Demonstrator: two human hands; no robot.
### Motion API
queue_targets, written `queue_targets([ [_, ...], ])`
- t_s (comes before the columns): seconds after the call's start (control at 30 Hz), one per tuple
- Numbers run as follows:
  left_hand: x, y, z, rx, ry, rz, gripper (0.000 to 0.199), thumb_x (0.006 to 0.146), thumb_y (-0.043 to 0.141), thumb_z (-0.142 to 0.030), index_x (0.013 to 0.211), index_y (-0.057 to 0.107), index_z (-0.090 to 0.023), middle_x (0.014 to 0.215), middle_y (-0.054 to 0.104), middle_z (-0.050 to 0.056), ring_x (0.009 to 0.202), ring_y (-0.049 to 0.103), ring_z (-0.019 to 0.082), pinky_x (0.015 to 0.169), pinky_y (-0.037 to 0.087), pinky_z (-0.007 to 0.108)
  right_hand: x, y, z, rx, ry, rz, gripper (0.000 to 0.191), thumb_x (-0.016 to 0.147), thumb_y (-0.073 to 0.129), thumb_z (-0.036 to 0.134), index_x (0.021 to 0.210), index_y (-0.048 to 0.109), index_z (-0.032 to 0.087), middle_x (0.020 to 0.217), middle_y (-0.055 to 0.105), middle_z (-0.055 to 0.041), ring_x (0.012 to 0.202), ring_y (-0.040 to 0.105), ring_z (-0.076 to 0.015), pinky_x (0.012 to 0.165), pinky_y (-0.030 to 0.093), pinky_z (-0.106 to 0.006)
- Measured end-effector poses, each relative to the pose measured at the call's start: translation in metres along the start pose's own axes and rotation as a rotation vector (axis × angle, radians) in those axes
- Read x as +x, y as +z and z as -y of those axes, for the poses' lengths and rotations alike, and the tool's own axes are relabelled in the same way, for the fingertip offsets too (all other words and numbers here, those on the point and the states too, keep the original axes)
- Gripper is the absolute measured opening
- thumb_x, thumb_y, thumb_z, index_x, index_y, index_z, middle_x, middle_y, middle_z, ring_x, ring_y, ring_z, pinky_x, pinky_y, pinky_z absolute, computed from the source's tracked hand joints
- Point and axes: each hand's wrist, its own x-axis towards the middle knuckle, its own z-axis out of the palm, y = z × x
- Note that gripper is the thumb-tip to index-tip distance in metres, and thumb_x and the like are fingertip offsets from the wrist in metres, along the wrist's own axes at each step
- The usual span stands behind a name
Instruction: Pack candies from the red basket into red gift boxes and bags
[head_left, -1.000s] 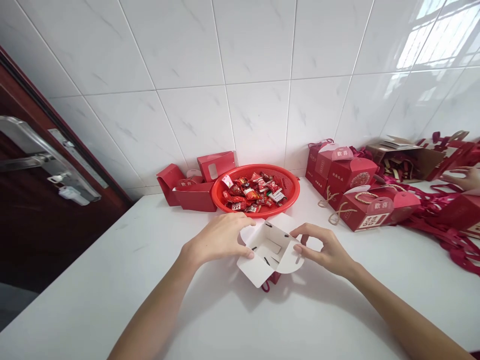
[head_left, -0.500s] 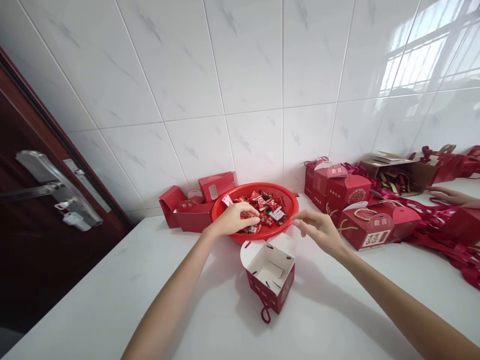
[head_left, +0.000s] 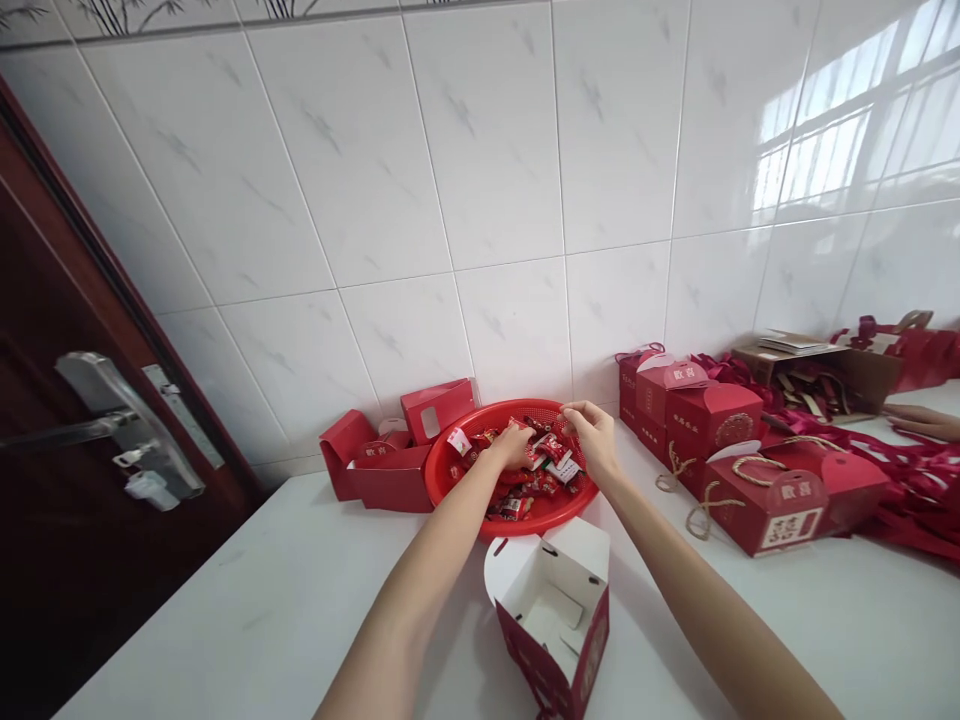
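Open box (head_left: pixel 596 645) before the red basket (head_left: pixel 442 490), both hands at the basket.
Left hand (head_left: pixel 514 447) among wrapped sweets (head_left: pixel 517 507) in basket, grip hidden; right hand (head_left: pixel 592 435) half-curled at its right rim, hold unclear. Light fingertip picking probably best, wrists clear of box flaps. Box: white interior showing. Carton (head_left: pixel 870 380), far right of basket: tangled strips (head_left: pixel 810 395).
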Motion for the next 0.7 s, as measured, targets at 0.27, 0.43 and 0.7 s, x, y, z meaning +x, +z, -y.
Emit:
queue_targets([
  [0.27,-0.005,-0.014,-0.002,-0.146,-0.119,-0.059,0.029,0.064,0.079,-0.041,0.078,0.065,-0.021,0.079,0.067,0.004,0.082,0.063,0.026,0.072,0.048,0.034,0.002,-0.004,-0.019,-0.157,0.100,0.050,0.025,0.064,0.066,0.033,0.086,0.067,0.021,0.092,0.072,-0.0057,0.088,0.066,-0.0229,0.077,0.053,-0.035],
  [0.43,-0.007,-0.020,-0.016,-0.610,0.090,-0.240,0.053,0.063,0.078,-0.062,0.086,0.064,-0.015,0.086,0.067,0.004,0.081,0.059,0.020,0.074,0.047,0.031,0.002,-0.001,-0.017,-0.105,0.178,0.098,0.047,0.067,0.076,0.042,0.106,0.062,0.020,0.095,0.073,-0.0064,0.090,0.070,-0.0236,0.077,0.055,-0.035],
  [0.7,-0.008,-0.013,-0.028,-0.770,0.162,-0.169,0.064,0.072,0.065,-0.077,0.085,0.065,-0.014,0.077,0.063,0.002,0.071,0.054,0.015,0.068,0.045,0.028,0.000,-0.001,-0.001,0.198,0.317,0.134,0.034,0.070,0.081,0.044,0.089,0.064,0.021,0.070,0.069,-0.0009,0.056,0.063,-0.0143,0.056,0.052,-0.027],
])
